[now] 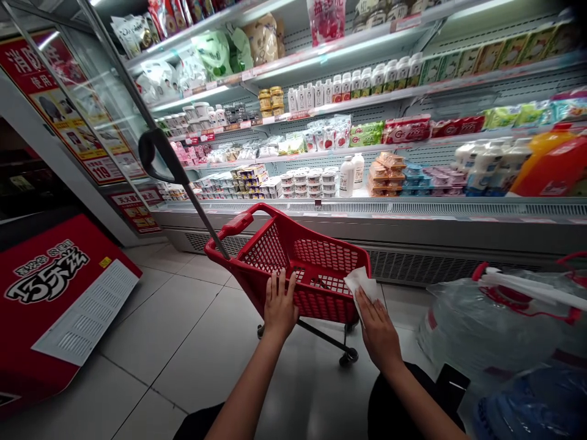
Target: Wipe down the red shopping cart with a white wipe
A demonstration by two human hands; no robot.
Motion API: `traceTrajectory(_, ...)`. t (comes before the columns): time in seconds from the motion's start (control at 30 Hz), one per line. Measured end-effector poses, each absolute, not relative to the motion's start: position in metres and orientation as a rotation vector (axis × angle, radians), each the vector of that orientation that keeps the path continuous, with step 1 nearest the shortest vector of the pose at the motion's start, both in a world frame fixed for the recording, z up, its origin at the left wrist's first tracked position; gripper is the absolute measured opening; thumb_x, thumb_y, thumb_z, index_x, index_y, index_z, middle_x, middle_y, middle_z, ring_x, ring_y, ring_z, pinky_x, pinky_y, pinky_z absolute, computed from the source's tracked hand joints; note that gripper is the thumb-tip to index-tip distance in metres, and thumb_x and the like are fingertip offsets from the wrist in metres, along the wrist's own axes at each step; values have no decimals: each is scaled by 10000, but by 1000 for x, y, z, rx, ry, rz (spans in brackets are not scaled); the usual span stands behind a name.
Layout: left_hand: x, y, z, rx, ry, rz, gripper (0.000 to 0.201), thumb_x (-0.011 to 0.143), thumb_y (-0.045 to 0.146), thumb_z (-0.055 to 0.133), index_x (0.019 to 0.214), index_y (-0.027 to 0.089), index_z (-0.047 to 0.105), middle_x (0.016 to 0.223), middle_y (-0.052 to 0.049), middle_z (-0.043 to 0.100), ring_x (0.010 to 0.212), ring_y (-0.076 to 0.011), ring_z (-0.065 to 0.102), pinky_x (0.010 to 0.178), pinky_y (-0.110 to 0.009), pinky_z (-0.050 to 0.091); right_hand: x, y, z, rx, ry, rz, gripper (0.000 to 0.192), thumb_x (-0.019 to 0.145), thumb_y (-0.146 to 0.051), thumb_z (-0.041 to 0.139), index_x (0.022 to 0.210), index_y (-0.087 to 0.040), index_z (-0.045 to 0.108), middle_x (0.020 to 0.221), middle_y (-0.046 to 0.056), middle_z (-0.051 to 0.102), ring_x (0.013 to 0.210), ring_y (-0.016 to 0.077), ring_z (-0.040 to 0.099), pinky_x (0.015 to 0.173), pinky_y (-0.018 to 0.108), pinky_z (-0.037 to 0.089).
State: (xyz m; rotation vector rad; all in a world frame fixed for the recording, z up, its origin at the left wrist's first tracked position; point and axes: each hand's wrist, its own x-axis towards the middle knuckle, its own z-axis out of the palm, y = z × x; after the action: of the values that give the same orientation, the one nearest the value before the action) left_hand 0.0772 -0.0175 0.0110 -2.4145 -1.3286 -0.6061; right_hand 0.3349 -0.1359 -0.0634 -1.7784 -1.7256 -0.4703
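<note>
A red plastic shopping cart (pixel 321 299) with lattice sides stands on the tiled floor in front of me. My left hand (pixel 280 305) lies against its near side, fingers stretched and a little apart, with nothing held. At the cart's right front corner, my right hand (pixel 378 333) presses a white wipe (pixel 360 282), which looks like paper or thin cloth, onto the upper edge. Part of the wipe is hidden under the fingers. Inside, the basket's floor shows through the mesh.
Behind the cart runs an open refrigerated shelf (pixel 316 221) stocked with yogurts and bottles. Large clear water jugs (pixel 495 324) stand close on my right, near a dark phone-like object (pixel 452 386). A red display cabinet (pixel 68 305) is at left. A freezer door handle (pixel 160 156) juts in.
</note>
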Motion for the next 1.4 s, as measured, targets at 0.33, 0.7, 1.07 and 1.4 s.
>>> traceTrajectory(0.33,99,-44,13,-2444,-1311,-562,999,777,180,610,1665,191,152,1706,-107,246,1547,-367,280,1232,-534,280,268,-85,-30,-1578,-1883,-543,877,889,11,355,1664,-194,0,1599,61,459,1396,261,531,1219,501,371)
traceTrajectory(0.7,6,-27,75,-2284,-1267,-640,776,881,137,552,1601,343,350,1680,-53,324,1551,-318,296,1279,-634,40,335,-100,-54,-1697,-1778,-528,848,909,-40,354,1670,-246,41,1637,30,405,1425,265,497,1242,536,314)
traceTrajectory(1.07,42,-49,76,-2395,-1169,-632,694,852,129,517,1534,239,449,1585,-86,485,1478,-292,434,1296,-563,151,241,-72,-4,-1423,-1890,-350,919,828,2,359,1671,-219,68,1621,58,437,1460,206,455,1260,483,291)
traceTrajectory(1.4,14,-52,94,-2270,-1211,-789,843,902,167,569,1636,324,185,1627,-100,383,1520,-359,345,1249,-588,303,255,-75,-2,-1428,-1858,-298,920,832,27,356,1670,-253,103,1613,49,448,1451,211,470,1267,499,271)
